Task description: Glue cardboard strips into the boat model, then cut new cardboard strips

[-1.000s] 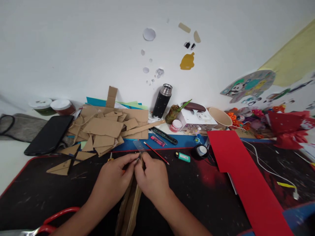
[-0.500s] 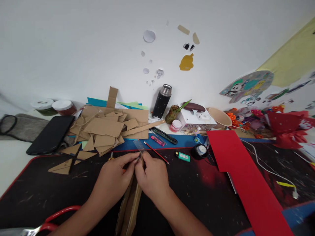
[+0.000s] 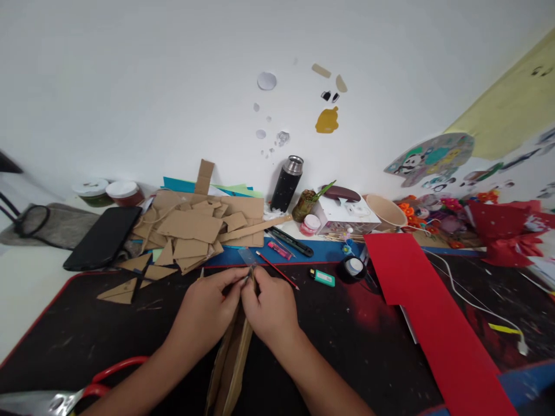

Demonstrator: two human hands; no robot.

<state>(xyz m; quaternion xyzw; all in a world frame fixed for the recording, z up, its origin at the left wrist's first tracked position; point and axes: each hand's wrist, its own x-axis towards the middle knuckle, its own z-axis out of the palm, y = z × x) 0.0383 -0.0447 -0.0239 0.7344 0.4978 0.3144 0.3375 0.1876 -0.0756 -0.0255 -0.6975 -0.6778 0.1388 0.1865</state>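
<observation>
A long folded cardboard strip (image 3: 241, 361), shaped like a narrow trough, runs from the bottom edge up to my fingers. My right hand (image 3: 274, 306) is closed, its thumb and forefinger pinching the far end of the strip. Against it, my left hand (image 3: 211, 301) is closed too, thumb and forefinger pinched at the same end. The fingertips hide exactly what lies between them. Just beyond them is a clear plastic piece (image 3: 246, 256). Beside my left forearm lie large red-handled scissors (image 3: 93, 386), partly covered by the arm.
Cardboard scraps (image 3: 191, 225) are heaped at the back left, near a black case (image 3: 104, 238). A red pencil (image 3: 277, 270), a cutter knife (image 3: 289, 241) and a green lighter (image 3: 323, 277) lie right of my hands. Behind stands a black flask (image 3: 287, 185). Red card (image 3: 437, 323) covers the right.
The camera view has shifted slightly, so the background sits lower and the left-side items farther right. Both hands stay pinched at the strip's far end, with only small finger movement.
</observation>
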